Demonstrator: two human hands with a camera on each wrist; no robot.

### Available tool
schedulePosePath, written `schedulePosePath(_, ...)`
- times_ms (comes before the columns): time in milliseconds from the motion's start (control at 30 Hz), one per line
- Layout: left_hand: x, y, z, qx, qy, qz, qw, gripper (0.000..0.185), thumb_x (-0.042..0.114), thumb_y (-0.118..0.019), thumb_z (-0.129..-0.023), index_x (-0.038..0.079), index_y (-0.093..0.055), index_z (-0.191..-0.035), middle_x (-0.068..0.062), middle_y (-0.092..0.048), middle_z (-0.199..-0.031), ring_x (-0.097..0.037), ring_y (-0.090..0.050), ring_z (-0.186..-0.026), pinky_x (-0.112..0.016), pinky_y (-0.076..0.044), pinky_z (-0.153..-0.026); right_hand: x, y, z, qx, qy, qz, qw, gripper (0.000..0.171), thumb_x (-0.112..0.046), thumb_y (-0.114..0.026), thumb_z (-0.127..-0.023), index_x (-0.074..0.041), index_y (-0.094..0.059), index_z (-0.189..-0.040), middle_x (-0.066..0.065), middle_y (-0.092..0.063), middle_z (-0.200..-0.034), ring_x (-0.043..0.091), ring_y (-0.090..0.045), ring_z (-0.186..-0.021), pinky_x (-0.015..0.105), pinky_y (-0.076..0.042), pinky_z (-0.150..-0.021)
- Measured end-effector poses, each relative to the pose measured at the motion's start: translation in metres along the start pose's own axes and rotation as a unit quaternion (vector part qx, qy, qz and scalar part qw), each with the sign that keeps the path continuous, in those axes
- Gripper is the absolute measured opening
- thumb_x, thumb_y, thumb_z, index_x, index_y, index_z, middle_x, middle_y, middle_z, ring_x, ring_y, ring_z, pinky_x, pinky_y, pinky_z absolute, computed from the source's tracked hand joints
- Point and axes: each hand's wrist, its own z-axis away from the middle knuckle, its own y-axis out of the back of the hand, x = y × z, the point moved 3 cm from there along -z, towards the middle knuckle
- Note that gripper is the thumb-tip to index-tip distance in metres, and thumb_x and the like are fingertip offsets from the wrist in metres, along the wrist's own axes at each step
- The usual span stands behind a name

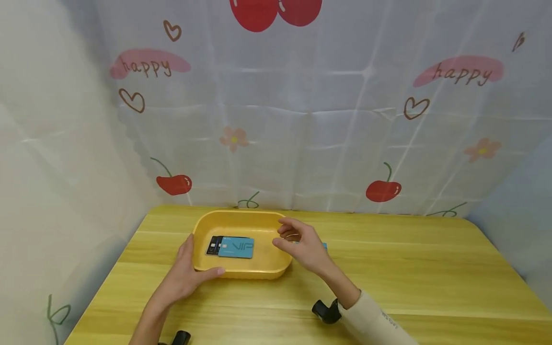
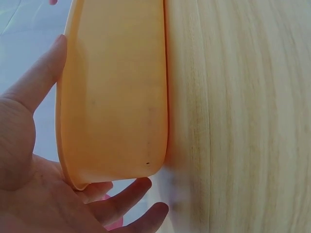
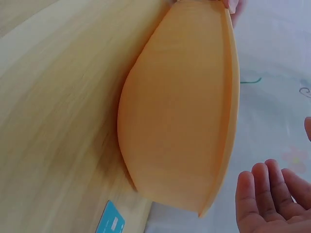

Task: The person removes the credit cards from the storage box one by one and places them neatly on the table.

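A shallow yellow plastic basin (image 1: 263, 275) sits on the wooden table. Inside lie a blue card marked VIP (image 1: 236, 247) and, partly beneath it, dark cards (image 1: 212, 246). My left hand (image 1: 183, 276) holds the basin's near left corner, thumb on the front rim and fingers against the left side; the left wrist view shows those fingers (image 2: 119, 204) at its end wall. Above the right rim hovers my right hand (image 1: 304, 245), fingers loosely bent and nothing between them. Another blue card (image 3: 111, 219) lies on the table right of the basin, mostly hidden by that hand in the head view.
The wooden table (image 1: 409, 273) extends to the right of the basin. Behind it hangs a white sheet (image 1: 310, 158) printed with cherries and hearts. Black wrist mounts (image 1: 326, 311) show near both forearms.
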Motion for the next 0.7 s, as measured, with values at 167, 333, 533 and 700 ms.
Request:
schedulePosePath(167, 0.003, 0.002, 0.001, -0.004, -0.001, 0.004, 1.0, 0.129, 0.044, -0.083, -0.078, -0.006, 0.01, -0.153, -0.032, -0.003, -0.156, -0.047, -0.015, -0.141, -0.061, -0.019, -0.112, -0.003, -0.006, -0.003, -0.004, 0.005, -0.004, 1.0, 0.052, -0.014, -0.072, -0.09, 0.0, -0.055, -0.137, 0.011, -0.062, -0.112, 0.03, -0.061, -0.105, 0.044, -0.048, -0.095)
schedulePosePath(333, 0.004, 0.001, 0.0, -0.005, 0.0, 0.01, 0.9999, 0.129, 0.044, -0.083, -0.078, -0.005, 0.009, -0.154, -0.031, -0.003, -0.157, -0.046, -0.015, -0.141, -0.061, -0.019, -0.112, -0.004, -0.013, -0.008, -0.015, 0.001, -0.006, 1.0, 0.057, -0.016, -0.073, -0.091, 0.002, -0.051, -0.14, 0.012, -0.059, -0.114, 0.029, -0.059, -0.106, 0.046, -0.048, -0.095)
schedulePosePath(533, 0.001, 0.0, 0.0, -0.003, -0.002, 0.009, 1.0, 0.129, 0.043, -0.083, -0.078, -0.004, 0.008, -0.154, -0.03, -0.004, -0.157, -0.046, -0.016, -0.141, -0.061, -0.02, -0.112, -0.006, -0.022, -0.011, -0.019, 0.007, -0.002, 1.0, 0.053, -0.014, -0.073, -0.089, 0.001, -0.054, -0.137, 0.011, -0.059, -0.112, 0.03, -0.057, -0.105, 0.047, -0.047, -0.095)
schedulePosePath(700, 0.001, 0.0, 0.0, -0.004, -0.002, 0.006, 1.0, 0.129, 0.043, -0.083, -0.079, -0.005, 0.01, -0.154, -0.031, 0.0, -0.158, -0.047, -0.012, -0.143, -0.061, -0.018, -0.112, -0.007, -0.029, -0.015, -0.024, 0.017, 0.018, 0.999, 0.049, -0.016, -0.073, -0.09, 0.001, -0.057, -0.133, 0.012, -0.059, -0.113, 0.028, -0.057, -0.104, 0.047, -0.047, -0.095)
